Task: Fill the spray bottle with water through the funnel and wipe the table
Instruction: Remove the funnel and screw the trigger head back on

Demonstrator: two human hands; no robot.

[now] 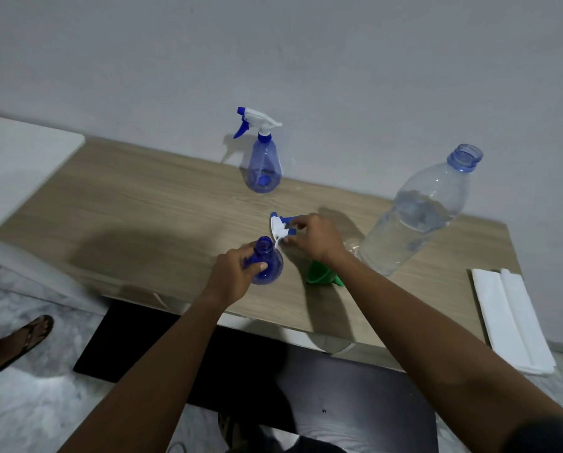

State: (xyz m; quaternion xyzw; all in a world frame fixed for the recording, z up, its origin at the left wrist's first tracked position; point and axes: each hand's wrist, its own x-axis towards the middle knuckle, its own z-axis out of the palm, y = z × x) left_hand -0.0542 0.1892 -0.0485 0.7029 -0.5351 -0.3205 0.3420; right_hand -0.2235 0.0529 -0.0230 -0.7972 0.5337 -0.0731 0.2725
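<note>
My left hand [236, 273] grips a blue spray bottle [267, 264] near the table's front edge; its neck is open, with no head on it. My right hand [316, 237] pinches the white and blue spray head [281, 225] just beside that open neck, its tube still near the mouth. A green funnel [322, 274] lies on its side under my right wrist. A large clear water bottle [417, 217], uncapped and partly full, stands at the right. A folded white cloth [512, 322] lies at the table's right end.
A second blue spray bottle [263, 161] with its head on stands by the wall. The wooden table [126, 204] has bare surface to the left. A black mat [136, 341] and another person's sandalled foot [18, 341] are on the floor.
</note>
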